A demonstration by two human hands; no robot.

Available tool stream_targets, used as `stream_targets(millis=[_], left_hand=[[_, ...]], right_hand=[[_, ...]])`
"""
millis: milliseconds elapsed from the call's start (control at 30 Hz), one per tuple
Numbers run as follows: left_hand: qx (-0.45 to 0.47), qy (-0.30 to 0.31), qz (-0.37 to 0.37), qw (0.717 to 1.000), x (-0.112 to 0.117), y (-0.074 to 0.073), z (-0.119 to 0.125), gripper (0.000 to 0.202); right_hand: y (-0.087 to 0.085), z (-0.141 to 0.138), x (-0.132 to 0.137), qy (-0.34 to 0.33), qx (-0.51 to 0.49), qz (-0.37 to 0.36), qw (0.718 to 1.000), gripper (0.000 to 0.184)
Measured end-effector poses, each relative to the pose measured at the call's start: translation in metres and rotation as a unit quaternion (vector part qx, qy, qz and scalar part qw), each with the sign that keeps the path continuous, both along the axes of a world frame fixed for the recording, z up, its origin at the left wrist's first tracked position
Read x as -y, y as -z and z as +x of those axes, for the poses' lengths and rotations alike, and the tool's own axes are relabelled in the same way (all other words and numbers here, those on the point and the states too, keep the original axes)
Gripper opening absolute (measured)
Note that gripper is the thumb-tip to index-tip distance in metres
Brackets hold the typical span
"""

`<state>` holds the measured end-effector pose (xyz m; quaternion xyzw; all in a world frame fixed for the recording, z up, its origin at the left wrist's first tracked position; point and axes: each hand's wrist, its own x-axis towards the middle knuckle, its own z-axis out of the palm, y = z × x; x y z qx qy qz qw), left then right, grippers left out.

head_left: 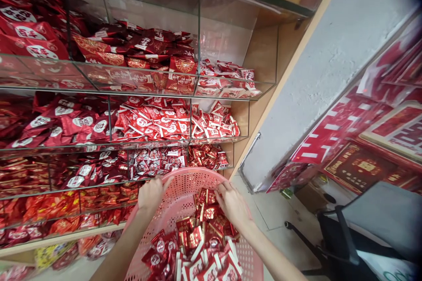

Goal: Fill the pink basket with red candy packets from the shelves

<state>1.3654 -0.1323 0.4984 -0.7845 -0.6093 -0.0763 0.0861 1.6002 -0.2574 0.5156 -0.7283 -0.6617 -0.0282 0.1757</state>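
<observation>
A pink perforated plastic basket (180, 184) is right in front of me, below the shelves. My left hand (152, 194) is closed around its rim at the far left, thumb toward the inside. On the far right side, my right hand (232, 204) grips the rim, its fingertips hanging over the inner wall. Small gold-and-red wrapped packets (207, 215) lie in the basket, with red-and-white packets (212, 268) nearer to me. At the left inside are dark red packets with white labels (160, 248).
Tiered glass-fronted shelves (148, 92) hold several compartments of red packets. A grey wall (316, 61) stands to the right, beside red printed goods (326, 127). A black-framed chair (343, 237) is at lower right. Bagged goods (54, 254) lie under the lowest shelf.
</observation>
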Motion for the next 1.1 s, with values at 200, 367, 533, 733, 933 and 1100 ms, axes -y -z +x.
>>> stream_targets(millis=[200,367,533,733,933,1100], left_hand=[[0.002,-0.002,0.002,1.0,0.0,0.001,0.0,0.067],[0.017,-0.006,-0.006,1.0,0.0,0.0,0.0,0.07],[0.028,-0.014,-0.02,0.999,-0.001,0.001,0.001,0.071],[0.023,-0.016,-0.017,0.999,-0.003,0.005,0.0,0.068],[0.034,-0.008,-0.014,0.999,-0.005,0.007,0.0,0.069],[0.026,-0.008,-0.006,1.0,-0.005,0.007,0.0,0.071]], right_hand=[[-0.001,0.023,-0.074,-0.032,-0.101,0.055,0.993,0.02],[0.009,0.029,-0.147,-0.074,-0.1,0.01,0.992,0.03],[0.021,0.014,-0.187,-0.086,-0.101,-0.03,0.991,0.053],[0.03,0.009,-0.199,-0.073,-0.154,-0.039,0.985,0.055],[0.028,0.018,-0.191,-0.049,-0.299,0.025,0.953,0.046],[0.018,0.026,-0.161,-0.002,-0.451,0.082,0.889,0.049]])
